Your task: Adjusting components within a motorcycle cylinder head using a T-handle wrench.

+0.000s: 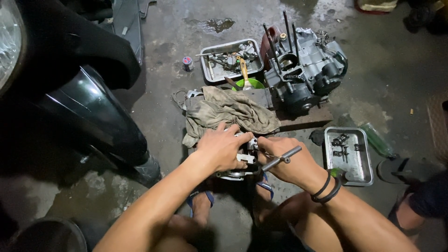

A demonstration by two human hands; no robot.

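My left hand (219, 148) presses down on a small metal engine part (242, 161) that lies on the concrete floor between my feet. My right hand (291, 163) grips a steel T-handle wrench (281, 158), its tip set into the part just beside my left fingers. Black bands circle my right wrist. Most of the part is hidden under both hands.
A dirty rag (228, 112) lies just beyond my hands. Behind it stand a motorcycle engine block (303, 70), a metal tray of parts (231, 58), a green bowl (249, 84) and a small can (187, 63). A second metal tray (347, 156) lies right. A dark motorcycle fender (88, 112) fills the left.
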